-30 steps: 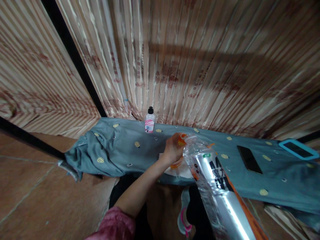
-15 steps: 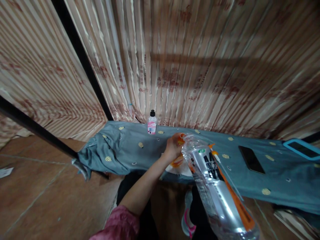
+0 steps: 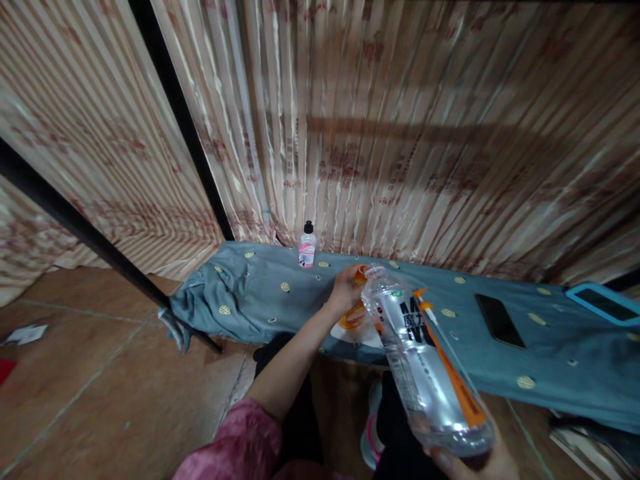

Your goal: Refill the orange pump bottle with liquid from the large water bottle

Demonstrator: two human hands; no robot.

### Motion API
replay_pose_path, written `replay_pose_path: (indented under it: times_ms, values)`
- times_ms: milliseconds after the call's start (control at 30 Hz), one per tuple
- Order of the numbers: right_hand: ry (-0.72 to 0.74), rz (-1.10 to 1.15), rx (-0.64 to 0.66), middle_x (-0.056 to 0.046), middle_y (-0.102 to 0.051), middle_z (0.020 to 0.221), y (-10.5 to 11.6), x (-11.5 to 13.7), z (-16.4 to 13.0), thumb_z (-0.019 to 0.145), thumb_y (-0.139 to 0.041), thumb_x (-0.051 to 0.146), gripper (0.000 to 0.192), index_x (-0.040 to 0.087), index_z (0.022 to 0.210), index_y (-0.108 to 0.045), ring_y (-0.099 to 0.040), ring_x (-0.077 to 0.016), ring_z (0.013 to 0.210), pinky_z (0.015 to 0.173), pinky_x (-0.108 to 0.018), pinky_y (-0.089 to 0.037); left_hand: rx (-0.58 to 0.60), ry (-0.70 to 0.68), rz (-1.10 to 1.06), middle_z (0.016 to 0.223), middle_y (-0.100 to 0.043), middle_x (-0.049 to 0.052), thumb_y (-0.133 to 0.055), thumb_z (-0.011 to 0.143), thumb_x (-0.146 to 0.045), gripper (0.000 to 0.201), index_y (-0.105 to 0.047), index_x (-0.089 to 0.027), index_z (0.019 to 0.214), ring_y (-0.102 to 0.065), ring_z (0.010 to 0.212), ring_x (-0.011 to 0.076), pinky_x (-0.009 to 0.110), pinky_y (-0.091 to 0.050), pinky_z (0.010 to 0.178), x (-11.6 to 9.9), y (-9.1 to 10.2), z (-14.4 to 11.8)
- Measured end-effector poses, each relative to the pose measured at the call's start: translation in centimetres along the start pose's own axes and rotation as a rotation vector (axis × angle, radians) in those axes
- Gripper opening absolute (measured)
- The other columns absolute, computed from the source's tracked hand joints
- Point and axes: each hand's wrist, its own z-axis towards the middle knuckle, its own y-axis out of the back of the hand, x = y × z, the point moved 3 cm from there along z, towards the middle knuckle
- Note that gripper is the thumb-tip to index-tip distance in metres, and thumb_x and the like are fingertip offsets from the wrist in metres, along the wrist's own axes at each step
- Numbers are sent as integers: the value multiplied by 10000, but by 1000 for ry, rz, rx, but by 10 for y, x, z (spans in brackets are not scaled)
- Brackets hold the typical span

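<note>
our left forearm [image 3: 293,367] comes out of the pink sleeve [image 3: 240,437] at the lower left and reaches forward and to the right, so that the wrist is above the near edge of the bench with a grey-green cover [image 3: 580,383]. the left hand [image 3: 345,291] has its fingers bent around the upper part of the orange container [image 3: 353,318], just under its mouth; our hand hides a part of it. below this container we see a white sheet [image 3: 367,335], which lies on the cover.

our right hand [image 3: 477,467] is at the lower right and only partly in view. it is closed around the bottom end of the large clear bottle [image 3: 425,360], with the thumb on the left side of the base. we hold this bottle at a slant, its bottom toward us and its mouth just beside the mouth of the orange container; whether the two rims touch, we cannot tell.

along the right side of the bottle we see an orange pump head [image 3: 423,298] with a thin tube. farther to the right, the black phone [image 3: 499,321] lies flat on the cover, and near the back edge the small bottle with a black cap [image 3: 307,248] stands upright, to the left of our left hand.
</note>
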Motion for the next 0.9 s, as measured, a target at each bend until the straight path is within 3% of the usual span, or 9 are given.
replay_pose_path:
  times_ms: [333, 567, 900]
  values:
    - [-121, -23, -55, -110, -762, 1167, -2, 2, -2, 631, -885, 497, 819, 179, 1320, -578, -746, -279, 1038, 853, -296, -604, 5, 43, 68, 1002, -791, 54, -699, 858, -238, 143, -740, -174, 979, -719, 920, 201, 333, -570, 892, -7, 3, 0]
    - [-55, 92, -215, -118, -735, 1197, -24, 22, -10, 623, -892, 493, 800, 188, 1301, -599, -725, -293, 1031, 679, -287, -580, -23, 54, 100, 994, -787, 65, -717, 848, -213, 143, -749, -160, 976, -722, 914, 204, 314, -564, 865, -7, 2, 0]
    - [-131, 77, -198, -111, -720, 1204, -25, 25, -15, 630, -866, 565, 842, 201, 1326, -560, -708, -311, 1041, 719, -332, -567, -25, 30, 122, 1028, -792, 72, -722, 849, -209, 172, -752, -160, 1011, -731, 943, 212, 322, -564, 896, -5, 0, -1]
